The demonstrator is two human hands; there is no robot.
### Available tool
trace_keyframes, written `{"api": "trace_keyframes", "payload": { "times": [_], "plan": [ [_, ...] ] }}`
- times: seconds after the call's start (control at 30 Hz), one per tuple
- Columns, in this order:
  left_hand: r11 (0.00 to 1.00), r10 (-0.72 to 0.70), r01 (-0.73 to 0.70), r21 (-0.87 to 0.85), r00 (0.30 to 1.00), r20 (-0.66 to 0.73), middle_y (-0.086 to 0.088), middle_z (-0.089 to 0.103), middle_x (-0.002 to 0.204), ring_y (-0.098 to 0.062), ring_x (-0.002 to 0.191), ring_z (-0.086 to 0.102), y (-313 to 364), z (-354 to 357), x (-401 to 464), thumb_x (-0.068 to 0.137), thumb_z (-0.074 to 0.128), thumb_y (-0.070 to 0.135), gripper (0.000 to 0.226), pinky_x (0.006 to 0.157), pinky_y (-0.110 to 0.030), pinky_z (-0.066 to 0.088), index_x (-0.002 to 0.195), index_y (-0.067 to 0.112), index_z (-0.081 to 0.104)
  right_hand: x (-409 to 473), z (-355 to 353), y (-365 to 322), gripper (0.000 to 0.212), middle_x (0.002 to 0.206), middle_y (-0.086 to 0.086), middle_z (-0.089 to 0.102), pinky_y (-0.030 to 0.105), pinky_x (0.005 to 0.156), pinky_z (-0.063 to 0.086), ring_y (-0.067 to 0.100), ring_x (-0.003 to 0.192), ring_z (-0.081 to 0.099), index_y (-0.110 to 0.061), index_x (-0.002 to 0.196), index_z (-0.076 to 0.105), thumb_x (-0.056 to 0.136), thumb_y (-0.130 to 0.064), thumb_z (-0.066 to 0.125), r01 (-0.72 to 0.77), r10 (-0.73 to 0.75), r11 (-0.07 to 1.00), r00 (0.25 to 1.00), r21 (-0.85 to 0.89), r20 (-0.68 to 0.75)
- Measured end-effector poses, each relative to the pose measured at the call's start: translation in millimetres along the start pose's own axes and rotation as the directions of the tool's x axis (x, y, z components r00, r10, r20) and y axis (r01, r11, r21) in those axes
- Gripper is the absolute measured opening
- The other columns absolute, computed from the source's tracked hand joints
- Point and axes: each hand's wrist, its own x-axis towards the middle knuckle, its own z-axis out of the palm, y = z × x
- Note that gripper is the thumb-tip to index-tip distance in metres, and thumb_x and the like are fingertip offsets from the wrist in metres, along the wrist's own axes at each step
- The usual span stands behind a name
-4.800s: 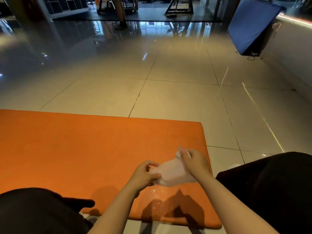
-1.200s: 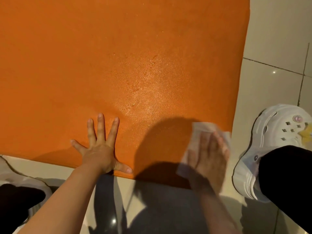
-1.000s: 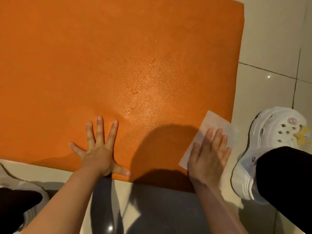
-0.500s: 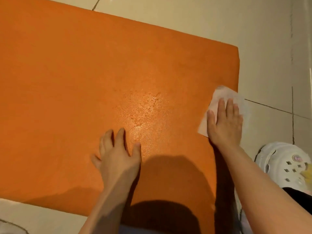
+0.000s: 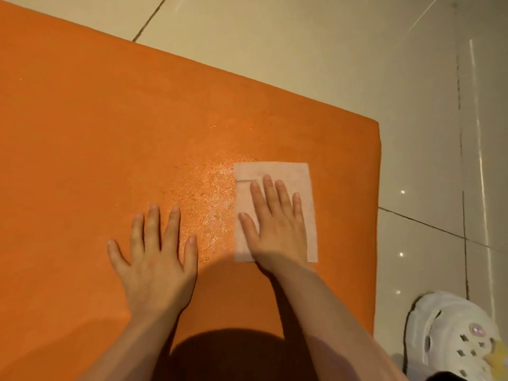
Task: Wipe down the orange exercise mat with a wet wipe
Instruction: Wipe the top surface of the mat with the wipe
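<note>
The orange exercise mat [image 5: 110,119] lies flat on the tiled floor and fills most of the view. A pale wet wipe [image 5: 299,177] is spread flat on the mat near its right end. My right hand [image 5: 275,226] presses on the wipe with straight, spread fingers. Just left of it my left hand [image 5: 156,254] rests flat on the bare mat, fingers spread. A glistening wet patch [image 5: 209,193] shows on the mat between the two hands.
Glossy beige floor tiles [image 5: 330,50] surround the mat at the top and right. My white clog [image 5: 453,336] stands on the floor at the bottom right, beside the mat's right edge. My shadow falls on the mat's near part.
My right hand has slid the wipe left from the mat's right edge onto the mat, closer to my left hand. My left hand has spread flat. The view has shifted forward.
</note>
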Motion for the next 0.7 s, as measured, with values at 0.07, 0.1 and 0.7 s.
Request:
{"api": "trace_keyframes", "payload": {
  "times": [0.07,0.1,0.7],
  "plan": [
    [1.000,-0.008,0.008,0.003,1.000,0.010,-0.006,0.033,0.158,-0.026,0.148,0.022,-0.4,-1.0,-1.5,0.095,0.027,0.052,0.062,0.114,-0.063,0.011,0.149,0.027,0.043,17.6,-15.3,39.6,0.069,0.165,0.000,-0.001,0.038,0.119,-0.013,0.018,0.151,-0.004,-0.024,0.157,0.008,0.097,-0.059,0.009,-0.193,0.192,0.981,0.980,-0.004,-0.042],
    [1.000,0.004,-0.004,0.005,1.000,0.002,-0.007,0.034,0.158,-0.027,0.148,0.023,-0.7,-1.0,-2.6,0.095,0.028,0.051,0.061,0.113,-0.064,0.012,0.148,0.025,0.043,24.2,-23.4,60.4,0.068,0.165,0.002,-0.002,0.039,0.120,-0.011,0.020,0.152,-0.004,-0.022,0.157,0.006,0.100,-0.057,0.010,-0.294,0.294,0.956,0.955,-0.006,-0.047],
    [0.997,0.055,-0.048,0.058,0.992,-0.115,-0.016,0.044,0.149,-0.037,0.139,0.036,-5.4,6.4,0.1,0.099,0.027,0.052,0.059,0.110,-0.067,0.019,0.143,0.018,0.048,126.8,-33.6,-6.3,0.063,0.165,-0.001,-0.009,0.042,0.120,-0.012,0.018,0.150,-0.013,-0.029,0.156,-0.003,0.102,-0.055,0.016,0.093,-0.086,0.994,0.989,-0.059,0.117]
  ]
}}
